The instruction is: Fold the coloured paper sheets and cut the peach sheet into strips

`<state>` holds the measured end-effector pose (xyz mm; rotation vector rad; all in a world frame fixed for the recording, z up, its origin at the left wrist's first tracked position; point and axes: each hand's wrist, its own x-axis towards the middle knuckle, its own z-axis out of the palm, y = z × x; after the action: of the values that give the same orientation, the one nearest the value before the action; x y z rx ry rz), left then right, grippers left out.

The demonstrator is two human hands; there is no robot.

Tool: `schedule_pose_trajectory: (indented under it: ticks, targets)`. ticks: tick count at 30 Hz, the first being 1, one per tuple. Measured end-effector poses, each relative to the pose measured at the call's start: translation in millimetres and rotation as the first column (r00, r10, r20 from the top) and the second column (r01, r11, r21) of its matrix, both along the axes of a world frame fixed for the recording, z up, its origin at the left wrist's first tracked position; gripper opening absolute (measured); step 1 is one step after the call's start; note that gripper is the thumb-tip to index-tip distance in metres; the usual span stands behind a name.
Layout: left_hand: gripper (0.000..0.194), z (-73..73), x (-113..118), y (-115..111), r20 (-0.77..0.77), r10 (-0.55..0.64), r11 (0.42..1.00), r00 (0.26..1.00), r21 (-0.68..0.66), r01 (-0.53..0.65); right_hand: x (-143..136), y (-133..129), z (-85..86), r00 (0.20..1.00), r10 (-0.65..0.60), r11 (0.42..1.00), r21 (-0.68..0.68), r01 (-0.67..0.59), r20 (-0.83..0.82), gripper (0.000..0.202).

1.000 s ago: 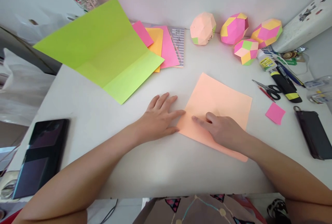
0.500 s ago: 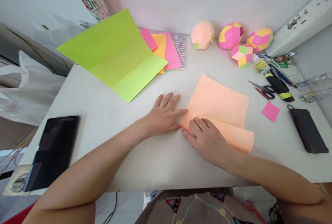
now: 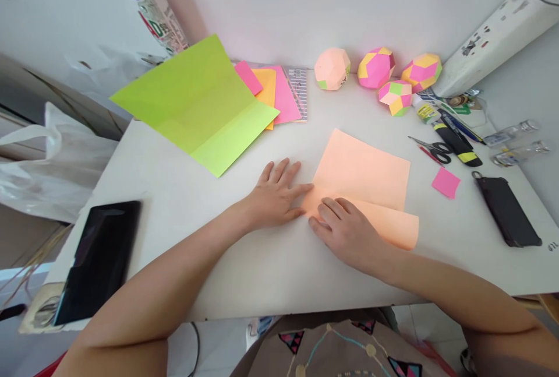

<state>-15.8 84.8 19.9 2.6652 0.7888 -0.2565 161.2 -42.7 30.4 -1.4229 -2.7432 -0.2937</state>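
A peach sheet of paper point(image 3: 362, 164) lies on the white table, its near edge rolled over into a loose fold. My left hand point(image 3: 276, 195) rests flat with fingers spread, the fingertips and thumb at the sheet's left corner. Curled close together, the fingers of my right hand point(image 3: 343, 228) press on the folded strip near that same corner. The right part of the fold still bulges up. Part of the paper beneath my right hand is hidden.
A creased green sheet point(image 3: 187, 97) overlaps pink and orange papers at the back left. Several faceted paper balls point(image 3: 332, 69) stand along the wall. Scissors point(image 3: 432, 148), a pink square point(image 3: 446, 183) and a black pouch point(image 3: 506, 209) lie right. A black phone point(image 3: 98, 260) lies left.
The camera view has shifted slightly, so everything sits a little differently in the picture. Both hands stay at the sheet's left corner, the right fingers having moved only slightly along the fold.
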Motion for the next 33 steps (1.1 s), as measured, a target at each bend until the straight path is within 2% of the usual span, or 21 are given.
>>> schedule_pose_trajectory:
  ticks: [2,4,5,7,9,10,12,14,18,22,25,27,29,33]
  targets:
    - [0.053,-1.6,-1.2,-3.7,0.000,-0.011,0.998,1.000,0.061,0.011,8.5,-7.0,8.3,0.996,-0.026,0.997,0.070,0.032,-0.089,0.023]
    - [0.050,-3.4,-2.6,-11.5,0.016,-0.021,0.987,1.000,0.162,0.018,21.1,-20.9,16.1,0.963,-0.157,0.965,0.172,0.196,-0.219,0.028]
    - [0.049,-4.2,-3.3,-17.5,0.034,-0.027,0.973,0.999,0.229,0.019,27.9,-30.0,18.1,0.920,-0.248,0.916,0.236,0.324,-0.303,0.030]
    - [0.046,-5.7,-4.3,-34.4,0.078,-0.047,0.933,0.996,0.359,0.015,39.8,-49.7,16.6,0.771,-0.410,0.743,0.313,0.592,-0.487,0.032]
    - [0.043,-6.1,-5.0,-56.8,0.100,-0.078,0.885,0.992,0.465,0.023,47.5,-67.4,8.7,0.569,-0.500,0.585,0.229,0.778,-0.653,0.031]
    - [0.041,-5.9,-5.3,-69.1,0.112,-0.089,0.865,0.990,0.502,0.021,49.7,-74.4,3.6,0.471,-0.526,0.549,0.141,0.824,-0.708,0.031]
    - [0.038,-4.6,-5.7,-93.1,0.126,-0.162,0.848,0.979,0.525,0.073,51.6,-83.6,-5.8,0.322,-0.567,0.533,-0.039,0.845,-0.758,0.030]
    - [0.047,-3.2,-4.8,-112.2,0.168,-0.204,0.841,0.964,0.534,0.085,52.2,-87.6,-11.6,0.265,-0.589,0.541,-0.129,0.831,-0.764,0.031]
    - [0.054,-3.6,4.7,-126.9,0.208,-0.288,0.792,0.935,0.600,0.110,53.5,-89.0,-14.7,0.255,-0.603,0.541,-0.152,0.827,-0.756,0.030]
    - [0.047,-7.0,17.9,-119.1,0.155,-0.409,0.709,0.899,0.675,0.206,55.3,-92.8,-21.3,0.282,-0.628,0.540,-0.146,0.829,-0.726,0.022]
    - [0.044,-8.0,24.0,-110.7,0.147,-0.446,0.685,0.883,0.691,0.230,56.8,-97.4,-27.8,0.325,-0.674,0.524,-0.118,0.843,-0.663,0.020]
    - [0.042,-6.9,26.3,-106.1,0.174,-0.466,0.701,0.868,0.670,0.242,57.8,-99.9,-30.2,0.361,-0.708,0.509,-0.085,0.856,-0.606,0.020]
    - [0.040,-5.1,27.9,-102.8,0.223,-0.459,0.745,0.860,0.624,0.236,58.6,-101.2,-30.8,0.386,-0.731,0.500,-0.057,0.864,-0.563,0.019]
    - [0.029,-6.9,28.8,-101.5,0.345,-0.345,0.846,0.873,0.516,0.130,59.8,-101.5,-30.4,0.424,-0.733,0.508,-0.012,0.861,-0.532,0.017]
